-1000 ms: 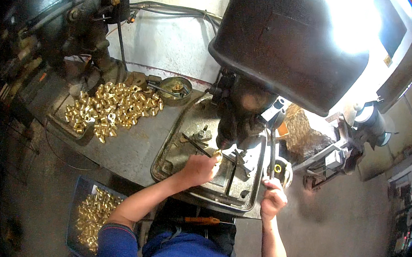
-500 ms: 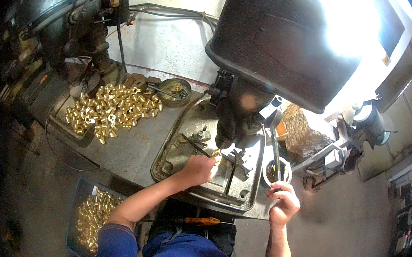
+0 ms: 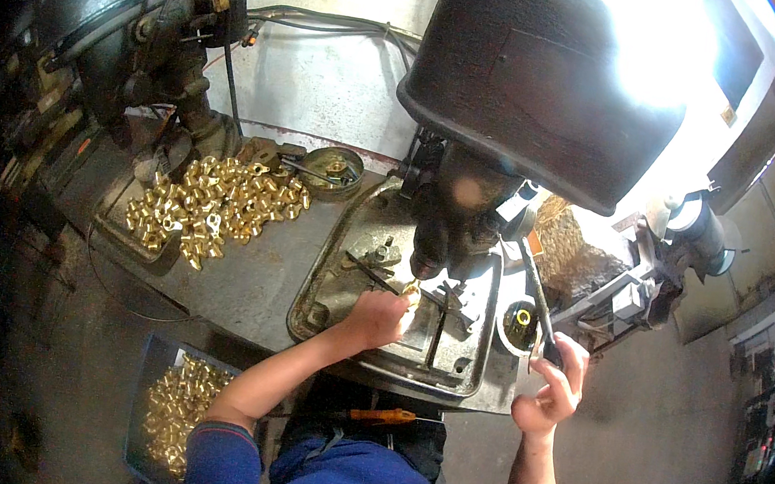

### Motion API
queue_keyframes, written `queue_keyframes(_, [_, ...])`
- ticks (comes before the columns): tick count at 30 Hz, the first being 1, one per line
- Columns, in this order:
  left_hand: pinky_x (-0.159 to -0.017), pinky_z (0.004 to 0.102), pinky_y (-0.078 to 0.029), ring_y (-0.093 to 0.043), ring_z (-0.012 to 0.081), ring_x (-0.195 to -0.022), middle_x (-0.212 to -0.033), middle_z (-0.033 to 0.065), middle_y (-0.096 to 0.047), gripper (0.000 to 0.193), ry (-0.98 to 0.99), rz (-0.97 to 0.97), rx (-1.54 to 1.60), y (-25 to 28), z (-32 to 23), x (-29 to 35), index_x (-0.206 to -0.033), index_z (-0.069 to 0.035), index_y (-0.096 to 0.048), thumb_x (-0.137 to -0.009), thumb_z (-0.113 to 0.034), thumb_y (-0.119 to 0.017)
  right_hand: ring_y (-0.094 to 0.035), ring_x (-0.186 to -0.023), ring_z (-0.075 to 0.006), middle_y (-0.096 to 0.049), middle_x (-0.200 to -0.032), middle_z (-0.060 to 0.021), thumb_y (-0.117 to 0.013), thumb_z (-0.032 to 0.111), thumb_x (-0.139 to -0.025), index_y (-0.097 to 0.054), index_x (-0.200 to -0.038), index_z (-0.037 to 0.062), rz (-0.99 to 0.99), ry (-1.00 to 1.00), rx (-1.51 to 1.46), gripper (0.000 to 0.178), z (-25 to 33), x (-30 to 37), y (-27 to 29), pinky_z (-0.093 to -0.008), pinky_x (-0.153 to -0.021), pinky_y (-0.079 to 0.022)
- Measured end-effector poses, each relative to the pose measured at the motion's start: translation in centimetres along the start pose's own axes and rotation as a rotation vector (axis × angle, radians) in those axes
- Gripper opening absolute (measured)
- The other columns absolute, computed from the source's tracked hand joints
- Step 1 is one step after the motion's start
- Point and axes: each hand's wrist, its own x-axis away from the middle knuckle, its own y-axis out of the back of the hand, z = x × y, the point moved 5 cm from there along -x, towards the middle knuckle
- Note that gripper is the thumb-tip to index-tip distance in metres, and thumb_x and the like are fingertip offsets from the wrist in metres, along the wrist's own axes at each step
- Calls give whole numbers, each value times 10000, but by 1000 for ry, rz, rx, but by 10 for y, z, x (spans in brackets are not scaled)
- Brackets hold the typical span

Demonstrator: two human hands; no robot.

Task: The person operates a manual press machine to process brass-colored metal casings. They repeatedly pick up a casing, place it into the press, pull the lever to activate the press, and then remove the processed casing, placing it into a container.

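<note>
My left hand [image 3: 378, 320] is closed on a small brass fitting [image 3: 411, 293], holding it on the metal base under the drill press spindle [image 3: 429, 251]. My fingers hide part of the fitting. At the right, my right hand [image 3: 556, 389] has its fingers curled round the lower end of the drill press lever [image 3: 541, 299], which slants down from the machine's head. A round cup [image 3: 502, 332] with dark contents and a yellow ring stands just left of that hand. The drill press base [image 3: 323, 282] has a raised rim, slots and dark clamp bars.
A heap of brass fittings [image 3: 209, 206] covers the bench's left part, beside a round tin [image 3: 336, 190] with tools in it. A blue bin [image 3: 140, 405] of brass parts stands below. The black machine housing [image 3: 533, 88] hangs overhead; a second drill press [image 3: 181, 63] is at left.
My right hand and the lever's lower end have moved to the right, uncovering more of the cup. My left hand stays at the spindle with the fitting. The view has shifted slightly.
</note>
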Motion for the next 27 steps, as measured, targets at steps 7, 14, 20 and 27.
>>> queue_keyframes(7, [-518, 438, -430, -574, 299, -567, -593, 100, -563, 228, -36, -39, -56, 1, 0, -1, -878, -79, -571, -652, -106, -578, -477, -1041, -399, -513, -1158, -197, -542, 475, -830, -561, -888, 55, -72, 175, 110, 425, 0, -13, -3, -498, -859, -379])
queue_keyframes(14, [-491, 407, -439, -591, 276, -548, -557, 95, -564, 223, -17, 17, -66, 3, -2, -10, -866, -55, -594, -654, -125, -594, -462, -1060, -408, -469, -1105, -140, -560, 490, -826, -372, -818, 128, -232, 348, 193, 408, -21, -28, -12, -511, -842, -373])
queue_keyframes(20, [-484, 407, -440, -591, 281, -542, -548, 98, -559, 209, -26, 18, -62, -1, 0, -9, -836, -57, -595, -634, -110, -612, -463, -1073, -395, -473, -1108, -128, -577, 453, -833, -408, -915, 156, -288, 485, 175, 352, -26, -60, -8, -504, -850, -380])
queue_keyframes(27, [-482, 395, -435, -588, 281, -549, -564, 100, -560, 201, -68, 25, -95, -11, 0, -14, -818, -71, -597, -637, -143, -646, -494, -1034, -422, -541, -1016, -166, -634, 266, -722, -397, -765, 95, -321, 521, 63, 296, -41, -120, 3, -509, -825, -414])
